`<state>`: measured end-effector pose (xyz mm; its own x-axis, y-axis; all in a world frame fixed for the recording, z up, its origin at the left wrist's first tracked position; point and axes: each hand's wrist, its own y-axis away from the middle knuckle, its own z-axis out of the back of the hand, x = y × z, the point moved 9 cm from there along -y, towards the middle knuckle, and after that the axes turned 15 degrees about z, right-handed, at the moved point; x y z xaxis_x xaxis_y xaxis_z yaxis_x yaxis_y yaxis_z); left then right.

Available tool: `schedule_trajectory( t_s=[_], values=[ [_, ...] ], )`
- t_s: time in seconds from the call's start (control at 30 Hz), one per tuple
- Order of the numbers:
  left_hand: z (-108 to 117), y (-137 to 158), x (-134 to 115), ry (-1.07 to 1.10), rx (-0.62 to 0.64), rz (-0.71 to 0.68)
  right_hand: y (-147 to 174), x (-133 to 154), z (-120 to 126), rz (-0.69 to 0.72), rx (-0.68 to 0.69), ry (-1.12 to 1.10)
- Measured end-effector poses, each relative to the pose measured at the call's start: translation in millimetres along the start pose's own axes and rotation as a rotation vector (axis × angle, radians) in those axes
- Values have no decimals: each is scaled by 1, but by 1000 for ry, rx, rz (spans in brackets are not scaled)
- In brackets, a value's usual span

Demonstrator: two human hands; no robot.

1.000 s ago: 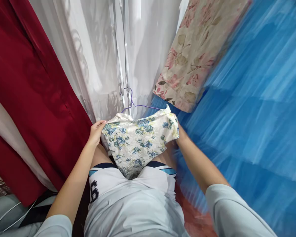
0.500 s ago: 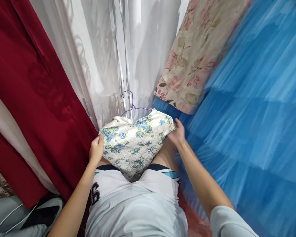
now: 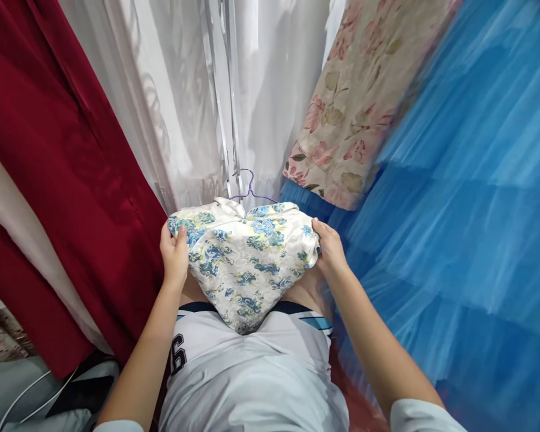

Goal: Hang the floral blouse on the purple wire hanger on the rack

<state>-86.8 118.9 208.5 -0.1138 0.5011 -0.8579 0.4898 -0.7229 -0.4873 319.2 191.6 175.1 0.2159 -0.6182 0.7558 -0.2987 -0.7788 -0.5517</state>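
A white blouse (image 3: 247, 258) with blue, green and yellow flowers hangs down in front of my lap, spread between both hands. A thin purple hanger (image 3: 251, 185) sticks up from its neckline, the rest of it inside the garment. On the left, my left hand (image 3: 174, 252) is closed on the blouse's shoulder edge, thumb on top. My right hand (image 3: 329, 243) pinches the opposite sleeve edge, its thumb on the cloth and the other fingers partly hidden. The lower end of the blouse falls between my thighs.
Red curtain cloth (image 3: 94, 180) hangs at the left, white curtains (image 3: 279, 90) behind. To the right are a pink-flowered cloth (image 3: 342, 132) and a tiered blue tulle skirt (image 3: 468, 228). A white cable (image 3: 22, 390) lies over grey fabric at lower left.
Both hands have moved up slightly, pulling the blouse wider and flatter. My right thumb now rests on the sleeve edge. The hanger has shifted a little to the right.
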Motion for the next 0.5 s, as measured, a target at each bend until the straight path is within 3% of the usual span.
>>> schedule_trajectory(
  t_s=[0.2,0.3,0.4,0.5],
  values=[
    [12,23,17,-106,66,-6,19,4,-18,9,-109,-43],
    [14,30,11,-313,-18,-81,16,16,-19,53,-157,-41],
    [-4,41,-16,-545,-76,-247,28,35,-6,125,-222,8],
    [-39,55,-37,-636,27,-405,72,62,10,223,-273,83]
  ],
)
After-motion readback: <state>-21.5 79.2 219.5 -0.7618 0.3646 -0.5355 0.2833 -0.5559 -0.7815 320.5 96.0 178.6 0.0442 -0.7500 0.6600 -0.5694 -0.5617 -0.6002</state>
